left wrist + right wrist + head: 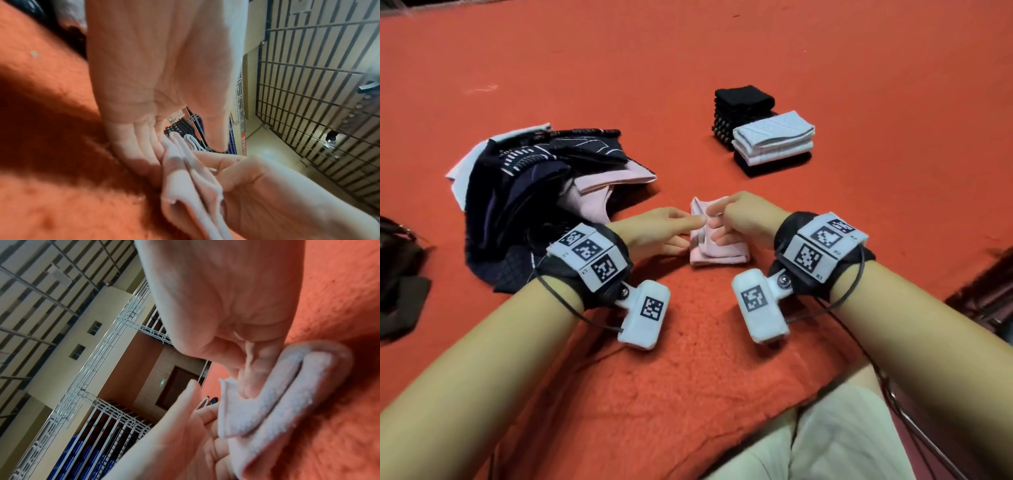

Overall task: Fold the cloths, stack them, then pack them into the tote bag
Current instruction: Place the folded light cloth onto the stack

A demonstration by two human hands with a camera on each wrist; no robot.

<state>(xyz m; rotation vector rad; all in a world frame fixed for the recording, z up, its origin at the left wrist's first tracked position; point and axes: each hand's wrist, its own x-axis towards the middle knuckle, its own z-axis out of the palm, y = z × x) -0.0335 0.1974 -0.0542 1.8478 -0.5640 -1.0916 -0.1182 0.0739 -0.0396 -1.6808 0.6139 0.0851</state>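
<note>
From the head view, you have a small pale pink cloth [719, 246], partly folded, lying on the orange blanket [688, 342] right in front of you, and both hands are on it. Your left hand [654, 229] lies at the cloth's left edge with its fingers stretched out fairly straight against the fabric, thumb reaching toward the top fold. Your right hand [739, 219] is curled over the cloth's upper part, fingers bent round a lifted flap. Left of the pink cloth, and touching your left wrist, sits the heap of unfolded cloths [541, 192], dark patterned pieces mixed with pink and white. Beyond the pink cloth and to its right, well apart, stands the folded stack [767, 137], black pieces with white ones on the nearer pile. A dark bag [400, 274] lies far left of the cloth at the frame edge. In the left wrist view, your left hand [156, 97] shows a flat palm, fingers [133, 146] laid along the pink cloth [185, 194], while the right hand [257, 186] grips the folds from the other side. In the right wrist view, your right hand [226, 305] has its fingers tucked into the layers of the cloth [277, 394], and the left hand [185, 426] lies open beside it.
</note>
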